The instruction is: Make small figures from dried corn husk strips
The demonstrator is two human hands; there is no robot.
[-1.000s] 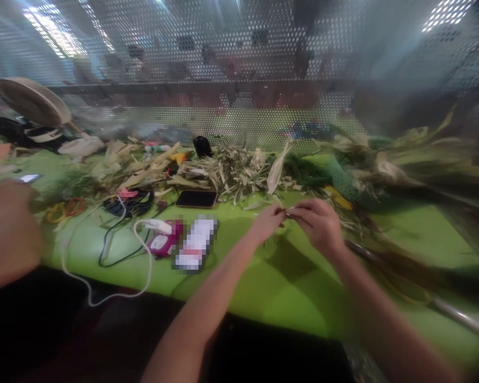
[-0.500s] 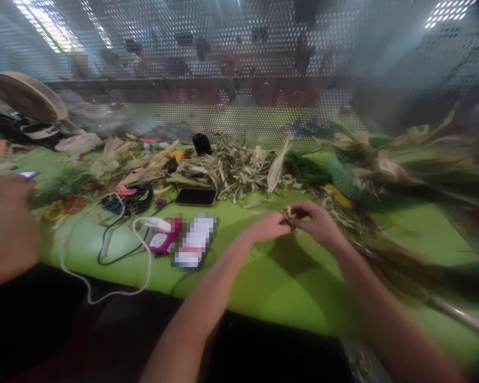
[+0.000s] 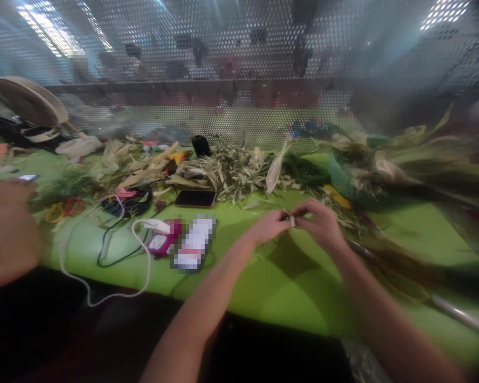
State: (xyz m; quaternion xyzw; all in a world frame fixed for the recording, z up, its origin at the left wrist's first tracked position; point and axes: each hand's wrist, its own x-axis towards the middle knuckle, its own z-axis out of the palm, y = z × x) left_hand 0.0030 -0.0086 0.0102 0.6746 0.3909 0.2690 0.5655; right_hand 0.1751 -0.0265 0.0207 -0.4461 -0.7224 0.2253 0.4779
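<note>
My left hand [image 3: 268,226] and my right hand [image 3: 319,222] meet over the green table [image 3: 295,287], fingertips pinched together on a small pale strip of dried leaf [image 3: 291,218]. Both hands are closed round it, thumbs and forefingers touching. Behind them lies a long heap of dried leaves and husks [image 3: 227,167]. The picture is blurred, so the strip's exact shape is unclear.
A dark phone [image 3: 195,198] lies left of my hands, beside a pink device [image 3: 162,242] with a white cable [image 3: 104,276] and black cords [image 3: 128,204]. Another person's arm [image 3: 8,234] rests at far left. A fan [image 3: 27,101] stands back left. Perforated metal screen [image 3: 239,64] behind.
My hands stay pinched together on the strip, shifting only slightly; the fingers have reworked their grip. The other person's arm has barely moved.
</note>
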